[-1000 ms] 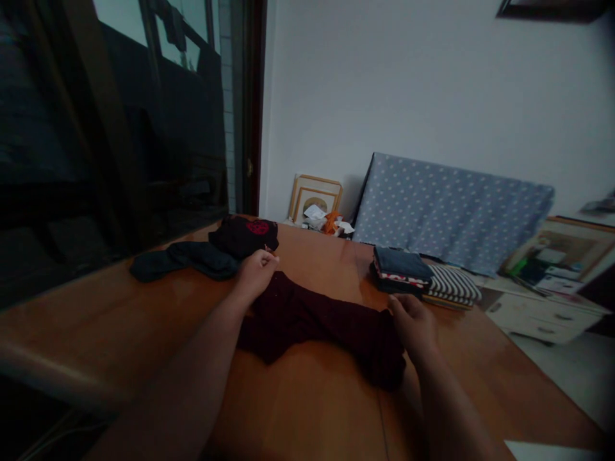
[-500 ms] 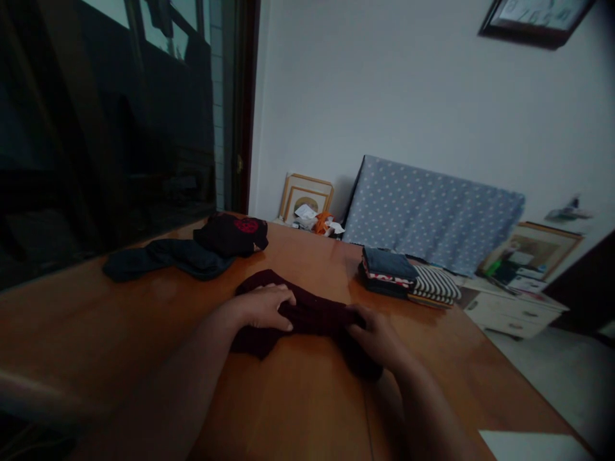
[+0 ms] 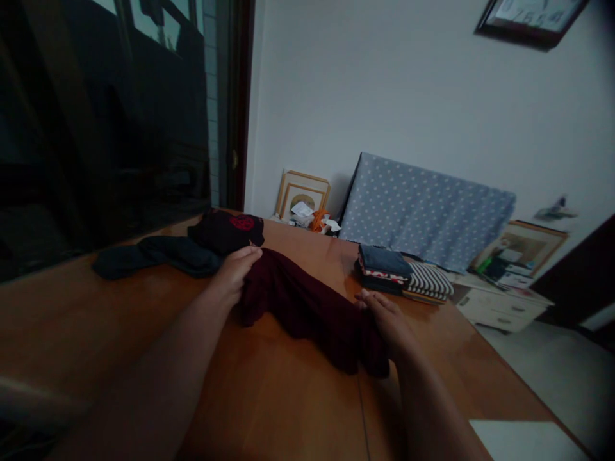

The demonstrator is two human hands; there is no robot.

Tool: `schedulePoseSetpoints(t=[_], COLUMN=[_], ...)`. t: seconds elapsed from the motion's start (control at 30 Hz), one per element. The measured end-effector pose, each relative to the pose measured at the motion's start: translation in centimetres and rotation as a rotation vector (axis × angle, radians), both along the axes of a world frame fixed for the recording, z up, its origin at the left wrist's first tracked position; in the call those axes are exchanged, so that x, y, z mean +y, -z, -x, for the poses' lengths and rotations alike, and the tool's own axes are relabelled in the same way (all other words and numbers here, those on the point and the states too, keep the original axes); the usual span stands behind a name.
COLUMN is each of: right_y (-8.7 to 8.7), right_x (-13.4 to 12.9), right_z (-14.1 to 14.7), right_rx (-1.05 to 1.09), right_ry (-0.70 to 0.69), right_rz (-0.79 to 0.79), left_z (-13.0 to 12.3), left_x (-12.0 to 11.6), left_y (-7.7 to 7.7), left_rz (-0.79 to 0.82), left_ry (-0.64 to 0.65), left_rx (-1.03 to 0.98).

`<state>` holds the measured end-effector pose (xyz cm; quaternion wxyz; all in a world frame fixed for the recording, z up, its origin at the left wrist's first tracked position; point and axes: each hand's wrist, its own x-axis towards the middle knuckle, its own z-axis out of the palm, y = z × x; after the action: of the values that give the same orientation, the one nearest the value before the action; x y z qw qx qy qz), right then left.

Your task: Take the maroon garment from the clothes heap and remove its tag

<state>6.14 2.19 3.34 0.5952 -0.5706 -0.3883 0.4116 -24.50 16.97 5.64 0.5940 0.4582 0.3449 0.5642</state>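
Observation:
A dark maroon garment (image 3: 307,304) hangs stretched between my two hands, just over the wooden table (image 3: 288,397). My left hand (image 3: 237,272) pinches its upper left end. Over on the right, my right hand (image 3: 384,317) has its fingers closed on the other end, and cloth droops below them. What kind of garment it is, I cannot make out. Beyond my left hand lie a crumpled black garment with a red print (image 3: 225,232) and a dark blue-grey garment (image 3: 158,256).
Folded clothes (image 3: 384,264) are stacked at the table's far right, beside a folded striped garment (image 3: 427,280). A white sheet (image 3: 523,440) lies near the right edge. Behind the table stand a polka-dot cloth cover (image 3: 427,208), a framed picture (image 3: 302,192) and a white drawer cabinet (image 3: 500,307).
The maroon garment was lying on the table under my hands. My left hand has closed on its left end and raised it; the cloth now hangs between both hands.

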Motion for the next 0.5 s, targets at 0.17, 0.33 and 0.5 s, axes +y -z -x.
schedulePoseSetpoints(t=[0.17, 0.33, 0.5], right_y=[0.6, 0.4, -0.1], right_x=[0.3, -0.3, -0.8], right_z=[-1.4, -1.0, 0.3], right_rx=[-0.094, -0.309, -0.327], right_ry=[0.145, -0.016, -0.313], right_rz=[-0.002, -0.002, -0.047], left_z=[1.1, -1.1, -3.9], left_x=[2.4, -0.1, -3.7], left_y=[1.0, 0.2, -0.2], left_rz=[-0.056, -0.449, -0.531], left_ry=[-0.566, -0.482, -0.015], left_rx=[0.289, 0.502, 0.567])
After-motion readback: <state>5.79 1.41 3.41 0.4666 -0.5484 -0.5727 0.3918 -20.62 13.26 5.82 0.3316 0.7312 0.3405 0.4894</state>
